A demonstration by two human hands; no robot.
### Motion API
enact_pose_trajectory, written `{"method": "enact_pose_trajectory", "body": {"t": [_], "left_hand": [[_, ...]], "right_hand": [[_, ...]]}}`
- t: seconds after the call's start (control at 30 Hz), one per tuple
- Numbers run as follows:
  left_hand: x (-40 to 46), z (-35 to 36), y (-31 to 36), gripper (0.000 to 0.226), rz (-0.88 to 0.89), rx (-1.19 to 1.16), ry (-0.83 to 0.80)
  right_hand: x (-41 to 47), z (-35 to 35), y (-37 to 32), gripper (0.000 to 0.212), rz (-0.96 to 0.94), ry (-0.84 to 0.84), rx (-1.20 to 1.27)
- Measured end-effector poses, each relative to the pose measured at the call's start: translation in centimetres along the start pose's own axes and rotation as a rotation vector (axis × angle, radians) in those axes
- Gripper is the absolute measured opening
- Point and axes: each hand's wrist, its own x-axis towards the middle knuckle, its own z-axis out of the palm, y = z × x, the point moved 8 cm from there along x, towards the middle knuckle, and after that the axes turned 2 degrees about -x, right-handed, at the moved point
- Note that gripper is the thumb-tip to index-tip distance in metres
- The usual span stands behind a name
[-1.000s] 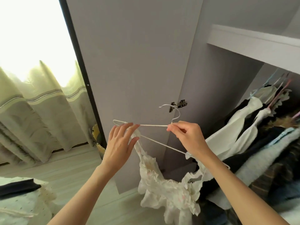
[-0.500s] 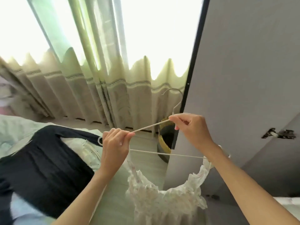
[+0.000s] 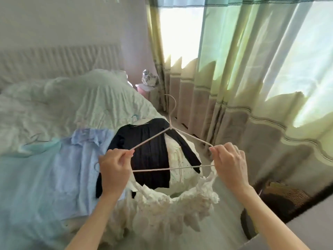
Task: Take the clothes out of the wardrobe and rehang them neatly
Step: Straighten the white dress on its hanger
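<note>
Early stage, by my reading. Left hand and right hand pinch the white hanger carrying a frilly white top over the bed. Black top and blue shirt lie there unhung.

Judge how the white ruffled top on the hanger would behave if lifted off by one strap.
The top would likely flop: it already sags in loose folds below the hanger. It is probably light, since the thin wire shows no bend. Its strap by the right hand looks narrow, so it may slip off easily.
</note>
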Motion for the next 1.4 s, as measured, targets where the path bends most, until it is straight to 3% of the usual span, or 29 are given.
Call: {"method": "enact_pose_trajectory", "body": {"t": [0.23,0.47,0.87,1.17,1.4], "left_hand": [[2.3,-8.5,-0.6,0.023,-0.076,0.09,0.242],[10.6,-15.0,1.6,0.028,0.035,0.151,0.446],[28.5,-24.8,-1.5,0.027,0.246,0.21,0.649],[41.3,-26.4,-6.2,0.028,0.308,0.225,0.649],[46.8,-19.1,-21.6,0.032,0.083,0.266,0.452]], "right_hand": [[5.5,2.4,-8.8,0.039,-0.116,0.059,0.254],[14.3,2.8,-18.3,0.033,-0.181,0.123,0.369],[28.1,5.0,-35.1,0.037,-0.275,0.323,0.542],[37.8,10.1,-43.2,0.036,-0.282,0.415,0.535],[41.1,26.5,-43.5,0.033,-0.259,0.159,0.485]]}}
